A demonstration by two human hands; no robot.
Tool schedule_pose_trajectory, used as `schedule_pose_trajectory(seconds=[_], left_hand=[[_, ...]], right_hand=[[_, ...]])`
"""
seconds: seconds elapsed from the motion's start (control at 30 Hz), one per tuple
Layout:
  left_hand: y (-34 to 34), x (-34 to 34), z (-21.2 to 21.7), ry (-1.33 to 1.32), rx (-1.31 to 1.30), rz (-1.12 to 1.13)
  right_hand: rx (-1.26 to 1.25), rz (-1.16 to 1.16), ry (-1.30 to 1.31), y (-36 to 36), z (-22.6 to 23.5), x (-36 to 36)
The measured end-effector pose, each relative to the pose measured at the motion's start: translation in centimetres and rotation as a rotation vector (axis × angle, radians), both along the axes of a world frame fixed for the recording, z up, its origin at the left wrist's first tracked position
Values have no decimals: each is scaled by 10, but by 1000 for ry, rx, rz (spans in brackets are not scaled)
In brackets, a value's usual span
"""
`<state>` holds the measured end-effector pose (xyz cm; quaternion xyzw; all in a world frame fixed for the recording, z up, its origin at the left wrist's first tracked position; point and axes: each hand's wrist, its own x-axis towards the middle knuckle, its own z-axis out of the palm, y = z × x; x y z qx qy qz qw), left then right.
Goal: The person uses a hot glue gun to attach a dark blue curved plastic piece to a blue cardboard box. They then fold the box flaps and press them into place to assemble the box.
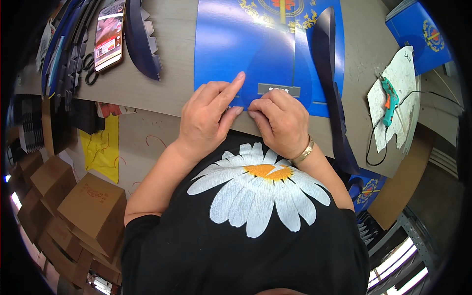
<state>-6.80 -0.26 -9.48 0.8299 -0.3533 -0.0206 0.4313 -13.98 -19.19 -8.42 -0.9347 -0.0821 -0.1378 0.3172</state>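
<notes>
A glossy blue printed card sheet (231, 44) lies flat on the wooden table (172, 73), its near edge at the table's front. My left hand (209, 118) pinches that near edge, index finger lifted and pointing up. My right hand (280, 123), with a gold bracelet at the wrist, presses fingertips on the same edge beside it. The two hands touch at the fingertips. A small grey label (279, 89) sits on the sheet just above my right hand. A dark blue strip (327, 64) arches over the sheet's right side.
A phone (109, 34) with a lit screen, black scissors (90, 69) and dark blue notched card pieces (142, 39) lie at the left. A teal glue gun (389, 101) rests on white paper at the right. Cardboard boxes (93, 206) stand on the floor, lower left.
</notes>
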Motion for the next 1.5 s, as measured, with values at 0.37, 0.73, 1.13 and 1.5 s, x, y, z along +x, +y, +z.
schedule_pose_trajectory(seconds=[0.37,0.73,1.13,1.5], left_hand=[[-1,-1,-4,-9,-36,0],[-1,-1,-3,-6,-35,2],[1,-1,-1,-5,20,-2],[-2,-1,-3,1,-43,-5]], right_hand=[[-45,-29,-37,3,0,-2],[44,5,-19,-1,-2,-4],[-57,-16,-17,5,-1,-2],[87,-55,-13,-2,1,-12]])
